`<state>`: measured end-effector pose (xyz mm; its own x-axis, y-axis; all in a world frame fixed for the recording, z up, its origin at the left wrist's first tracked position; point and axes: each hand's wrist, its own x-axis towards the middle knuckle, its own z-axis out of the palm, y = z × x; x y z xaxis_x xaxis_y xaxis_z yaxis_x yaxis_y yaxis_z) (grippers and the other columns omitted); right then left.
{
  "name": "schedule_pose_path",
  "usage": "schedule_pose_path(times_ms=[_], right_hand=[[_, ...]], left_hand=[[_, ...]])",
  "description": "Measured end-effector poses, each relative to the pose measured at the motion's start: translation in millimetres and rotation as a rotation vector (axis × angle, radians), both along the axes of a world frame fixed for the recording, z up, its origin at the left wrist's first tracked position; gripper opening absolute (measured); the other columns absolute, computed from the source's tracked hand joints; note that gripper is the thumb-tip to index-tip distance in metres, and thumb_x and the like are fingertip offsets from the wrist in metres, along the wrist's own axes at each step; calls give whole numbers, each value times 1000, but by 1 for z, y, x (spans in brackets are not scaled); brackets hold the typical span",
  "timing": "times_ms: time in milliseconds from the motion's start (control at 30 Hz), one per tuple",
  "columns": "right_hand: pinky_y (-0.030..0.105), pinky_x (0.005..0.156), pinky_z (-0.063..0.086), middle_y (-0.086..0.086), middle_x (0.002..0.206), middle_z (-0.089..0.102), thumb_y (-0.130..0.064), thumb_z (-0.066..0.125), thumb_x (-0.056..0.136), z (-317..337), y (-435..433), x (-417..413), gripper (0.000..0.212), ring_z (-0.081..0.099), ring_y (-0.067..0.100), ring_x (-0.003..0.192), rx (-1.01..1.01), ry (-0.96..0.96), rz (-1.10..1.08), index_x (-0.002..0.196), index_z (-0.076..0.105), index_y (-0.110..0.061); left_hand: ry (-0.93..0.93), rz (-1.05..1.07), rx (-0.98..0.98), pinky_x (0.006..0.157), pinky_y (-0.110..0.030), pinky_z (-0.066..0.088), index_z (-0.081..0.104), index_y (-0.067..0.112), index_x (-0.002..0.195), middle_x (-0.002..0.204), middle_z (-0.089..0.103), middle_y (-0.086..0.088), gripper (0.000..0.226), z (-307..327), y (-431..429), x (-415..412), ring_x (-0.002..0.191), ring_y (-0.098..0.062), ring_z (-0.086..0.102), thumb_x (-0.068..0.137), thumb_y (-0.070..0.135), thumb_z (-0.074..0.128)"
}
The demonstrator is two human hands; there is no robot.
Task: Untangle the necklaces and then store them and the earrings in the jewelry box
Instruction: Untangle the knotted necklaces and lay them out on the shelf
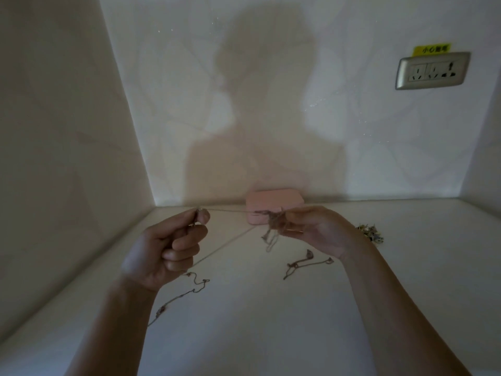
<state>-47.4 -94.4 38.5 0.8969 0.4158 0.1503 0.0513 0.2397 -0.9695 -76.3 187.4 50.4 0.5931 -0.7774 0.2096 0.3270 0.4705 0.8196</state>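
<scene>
Stretching level between the two hands, a thin necklace chain is held in the air above a white surface. The left hand is closed almost like a fist, and its thumb and forefinger pinch one end of the chain. The right hand has the palm turned up with the fingers loosely bent, and its fingertips pinch the knotted tangle, from which a few loops hang down. Behind the tangle, a pink jewelry box stands with its lid down, touching the back wall. A loose chain lies on the surface under the left wrist, and a second short chain lies under the right hand. A small heap of earrings lies just beside the right wrist, on its far side. The surface is pale and smooth and it meets a plain left wall in a corner. The back wall has a faint pattern and carries the large shadow of the person. High on the right, a socket plate is fixed to it, with a yellow label just above; the label's writing is too blurred to read.
</scene>
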Motion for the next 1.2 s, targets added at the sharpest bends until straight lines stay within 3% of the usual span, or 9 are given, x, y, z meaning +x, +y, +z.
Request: schedule_pose_path(times_ms=[100,200,333,500,633,867,967,1100,1200], right_hand=[[30,58,57,3,49,49,-15,52,83,-1,-7,-21,18,51,15,44,241,160,-24,76,65,-4],[17,35,30,-4,48,28,-22,57,82,-8,-27,-46,18,25,5,36,68,165,-106,77,59,-6],[16,39,18,-3,51,31,-17,60,89,-23,-62,-81,16,22,6,44,-345,156,-183,82,65,-2],[16,42,29,1,63,57,-9,72,84,-37,-78,-110,4,43,7,47,-678,143,-260,87,69,-10],[12,53,41,-7,67,66,-14,74,81,-48,-68,-116,9,57,0,58,-943,-133,-516,79,72,-23],[24,57,46,6,55,55,-22,44,100,-33,-33,-121,32,46,13,48,-120,49,-316,76,59,-6],[18,40,36,-1,45,36,-20,45,93,-28,-25,-114,26,31,7,37,334,179,-177,82,63,-5],[14,34,19,-4,46,32,-16,48,88,-30,-26,-107,29,26,2,35,510,230,-113,97,75,-9],[13,34,23,-4,51,39,-17,63,82,-43,-32,-105,25,26,2,38,499,219,-62,103,75,-11]], left_hand=[[19,-41,48,44,-19,26,48,-1,118,76,37,-5,40,0,-8,1,58,-10,38,106,17,14],[77,-97,43,42,-17,28,50,2,118,75,40,-4,37,-5,-15,7,56,-9,38,106,16,18],[213,119,348,26,-12,25,61,9,89,56,39,1,10,-13,-36,-3,34,-3,29,83,14,68],[139,400,712,28,-12,18,53,11,89,55,38,1,19,-30,-70,-37,35,-4,24,99,19,39],[8,591,922,32,-15,22,54,8,89,55,45,-1,27,-49,-66,-61,36,-7,31,104,16,33],[-492,1041,1513,55,-24,38,56,16,71,67,52,2,33,-69,-40,-66,59,-13,50,99,9,39],[-658,1006,1763,58,-26,34,55,17,77,78,56,1,29,-71,-30,-65,73,-17,50,98,10,36],[-467,1071,1601,60,-29,32,50,19,69,75,54,-2,34,-74,-25,-63,77,-21,49,97,5,36],[-234,1232,1297,65,-31,34,54,11,74,89,60,-28,30,-80,-13,-58,74,-27,50,98,4,35]])
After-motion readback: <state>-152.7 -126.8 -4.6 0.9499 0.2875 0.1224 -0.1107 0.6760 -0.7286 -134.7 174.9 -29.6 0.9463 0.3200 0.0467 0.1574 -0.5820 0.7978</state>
